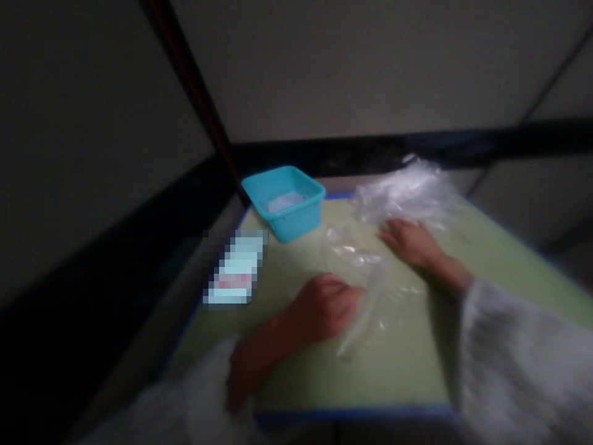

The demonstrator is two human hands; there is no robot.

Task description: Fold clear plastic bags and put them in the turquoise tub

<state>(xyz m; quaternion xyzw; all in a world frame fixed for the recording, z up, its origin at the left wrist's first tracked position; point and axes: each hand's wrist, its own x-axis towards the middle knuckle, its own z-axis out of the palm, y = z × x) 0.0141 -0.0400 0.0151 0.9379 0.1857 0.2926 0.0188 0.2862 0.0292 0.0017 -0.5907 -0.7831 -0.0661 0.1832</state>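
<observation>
My left hand (pixel 327 307) is closed, thumb and fingers pinched on a clear plastic bag (pixel 374 303). The thin, wrinkled film spreads over the table around that hand. Beyond it, my right hand (pixel 412 244) lies with its fingers stretched to the left, at the near edge of a heap of clear plastic bags (pixel 407 191). Motion blur softens its fingertips, and I see nothing held in them.
The pale green table (pixel 370 386) has a blue edge. At its far left corner stands a turquoise plastic basket (pixel 299 224) with something whitish inside. A pixelated pale flat object (pixel 236 269) lies along the left edge. Walls rise behind and to the left.
</observation>
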